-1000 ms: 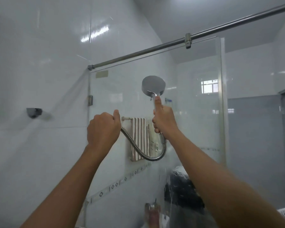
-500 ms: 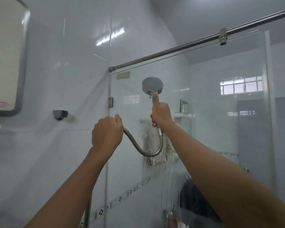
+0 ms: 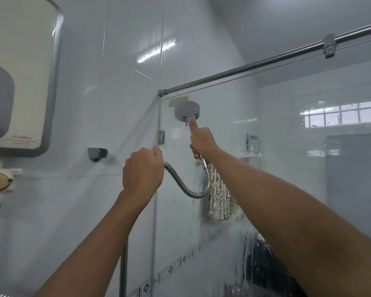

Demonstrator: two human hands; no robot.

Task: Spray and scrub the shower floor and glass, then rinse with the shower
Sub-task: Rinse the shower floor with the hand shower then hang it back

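My right hand [image 3: 201, 142] grips the handle of the chrome shower head [image 3: 187, 110], index finger stretched up along its neck. The head faces the upper left corner of the glass panel [image 3: 287, 168], close to the wall. My left hand [image 3: 142, 173] is fisted around the metal shower hose [image 3: 186, 189], which loops down between both hands. Water streaks and runs down the glass below the head.
A steel rail [image 3: 244, 68] runs along the top of the glass. On the white tiled wall sit an empty shower head holder [image 3: 96, 153] and a water heater [image 3: 19, 82] at far left. A patterned towel [image 3: 220, 200] hangs behind the glass.
My view has turned left, bringing the water heater into sight. The shower head has shifted left toward the glass corner by the wall, both hands still holding.
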